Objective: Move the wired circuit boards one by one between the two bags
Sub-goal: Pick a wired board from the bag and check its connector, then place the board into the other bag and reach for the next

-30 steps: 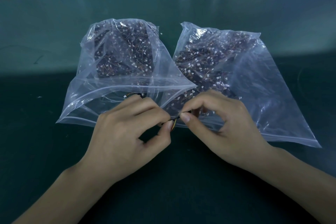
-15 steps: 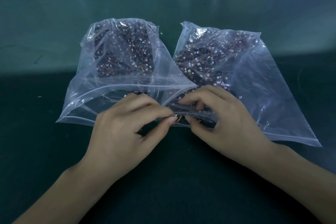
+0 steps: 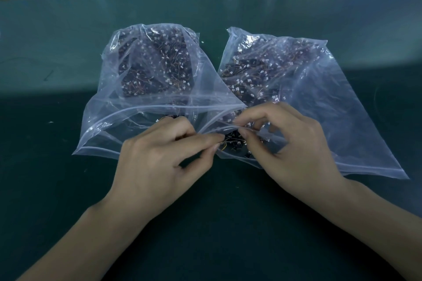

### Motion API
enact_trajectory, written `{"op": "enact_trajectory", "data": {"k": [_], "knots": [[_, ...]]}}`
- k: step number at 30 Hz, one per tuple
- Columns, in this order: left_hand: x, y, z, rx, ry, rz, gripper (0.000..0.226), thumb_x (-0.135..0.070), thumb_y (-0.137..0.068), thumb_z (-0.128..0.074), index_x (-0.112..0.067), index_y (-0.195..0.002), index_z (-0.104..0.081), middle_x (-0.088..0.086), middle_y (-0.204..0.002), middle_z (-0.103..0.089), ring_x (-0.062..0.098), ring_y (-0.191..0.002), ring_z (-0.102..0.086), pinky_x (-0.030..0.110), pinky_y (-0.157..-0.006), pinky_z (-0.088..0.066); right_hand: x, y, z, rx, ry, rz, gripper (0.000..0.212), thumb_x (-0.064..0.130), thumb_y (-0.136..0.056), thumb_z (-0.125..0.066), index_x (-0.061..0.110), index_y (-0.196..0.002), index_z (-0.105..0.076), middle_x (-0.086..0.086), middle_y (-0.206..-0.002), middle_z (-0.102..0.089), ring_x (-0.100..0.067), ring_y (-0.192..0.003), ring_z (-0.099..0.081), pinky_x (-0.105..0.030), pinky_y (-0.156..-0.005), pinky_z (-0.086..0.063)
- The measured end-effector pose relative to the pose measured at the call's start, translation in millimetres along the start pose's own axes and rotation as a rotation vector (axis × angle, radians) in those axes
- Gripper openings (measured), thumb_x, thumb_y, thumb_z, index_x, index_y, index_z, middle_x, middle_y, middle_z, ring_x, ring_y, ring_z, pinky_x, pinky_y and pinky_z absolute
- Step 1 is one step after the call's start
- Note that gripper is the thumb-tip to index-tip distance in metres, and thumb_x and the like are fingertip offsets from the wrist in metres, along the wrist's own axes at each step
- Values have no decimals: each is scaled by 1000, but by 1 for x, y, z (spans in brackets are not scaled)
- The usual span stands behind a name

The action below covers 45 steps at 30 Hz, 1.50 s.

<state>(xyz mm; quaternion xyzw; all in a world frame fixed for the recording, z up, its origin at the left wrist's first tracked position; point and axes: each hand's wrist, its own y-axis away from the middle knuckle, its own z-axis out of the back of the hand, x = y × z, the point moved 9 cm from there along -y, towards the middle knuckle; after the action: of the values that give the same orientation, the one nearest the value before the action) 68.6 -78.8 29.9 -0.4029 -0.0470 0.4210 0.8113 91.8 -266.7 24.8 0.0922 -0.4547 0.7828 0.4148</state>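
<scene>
Wired circuit boards fill two clear zip bags lying side by side on the green desk (image 3: 68,189), the left bag (image 3: 146,98) and the right bag (image 3: 331,102), their near corners overlapping. One wired circuit board (image 3: 231,143) sits at the right bag's near left mouth. The left hand (image 3: 159,162) pinches its wires between thumb and forefinger; the right hand (image 3: 290,143) pinches the bag's rim just beside it.

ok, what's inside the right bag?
The right bag holds a loose pile of wired circuit boards with white connectors and orange wires. Near its mouth the right hand and left hand cover some, so what the fingers pinch is unclear.
</scene>
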Motion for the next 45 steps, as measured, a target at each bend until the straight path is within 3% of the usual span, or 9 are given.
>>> {"op": "enact_trajectory", "data": {"k": [4,10,15,17,20,24,27,32,45], "knots": [[-10,-5,-7,-13,-92,-95,11,-21,-101,-78,-25,-103,-87,-3,-71,-55,11,-66,-50,37,-46,-45,1,0,0,-3,-20,15,26,-3,-89,-78,16,-107,-76,15,-98,-71,-9,-90,-65,-15,-81,-48],[-7,-3,-30,167,-239,-88,13,-16,-95,-84,-28,-99,-85,-4,-73,-52,17,-66,-54,27,-48,-31,4,1,-4,20,-25,18,27,-1,-89,-79,19,-106,-76,23,-100,-66,-6,-91,-64,-11,-83,-45],[-10,-5,-24,170,-119,-81,13,-29,-101,-74,-32,-108,-85,-9,-74,-55,9,-66,-54,25,-50,-41,8,0,-4,32,-14,35,24,2,-90,-76,19,-106,-76,24,-101,-65,-9,-92,-65,-23,-83,-51],[-6,-4,-21,172,-5,-23,12,-32,-100,-72,-29,-96,-83,-13,-73,-53,4,-65,-49,25,-54,-43,7,0,-4,39,-11,23,25,1,-89,-77,19,-106,-75,24,-101,-66,-9,-91,-65,-24,-83,-51],[11,-1,-12,158,35,134,26,-30,-97,-60,-20,-73,-57,-13,-66,-42,11,-61,-42,28,-52,-38,7,1,-5,52,-8,16,27,1,-88,-78,20,-106,-75,30,-98,-62,-10,-90,-65,-19,-84,-47],[40,-1,6,147,-246,296,34,-34,-101,-62,-22,-72,-48,-13,-60,-39,18,-56,-44,25,-53,-29,6,1,-4,52,-14,11,29,1,-88,-79,23,-107,-75,33,-98,-61,-11,-91,-65,-16,-85,-46],[63,2,14,168,-337,390,34,-45,-96,-69,-26,-75,-51,-15,-61,-46,22,-58,-51,33,-59,-35,6,1,-4,57,-14,9,29,1,-88,-79,23,-107,-75,33,-97,-61,-11,-92,-65,-15,-85,-45],[79,12,9,319,-379,504,40,-68,-91,-61,-31,-81,-49,-16,-74,-54,19,-76,-58,37,-64,-46,6,0,-3,48,-18,-1,29,1,-88,-80,23,-107,-76,33,-97,-61,-10,-92,-65,-14,-86,-44],[67,8,8,370,-395,494,9,-34,-91,-61,-31,-83,-58,-13,-83,-61,20,-79,-59,39,-66,-50,6,0,-5,74,-3,-2,25,10,-86,-83,24,-105,-75,32,-95,-61,-9,-91,-65,-18,-87,-47]]}}
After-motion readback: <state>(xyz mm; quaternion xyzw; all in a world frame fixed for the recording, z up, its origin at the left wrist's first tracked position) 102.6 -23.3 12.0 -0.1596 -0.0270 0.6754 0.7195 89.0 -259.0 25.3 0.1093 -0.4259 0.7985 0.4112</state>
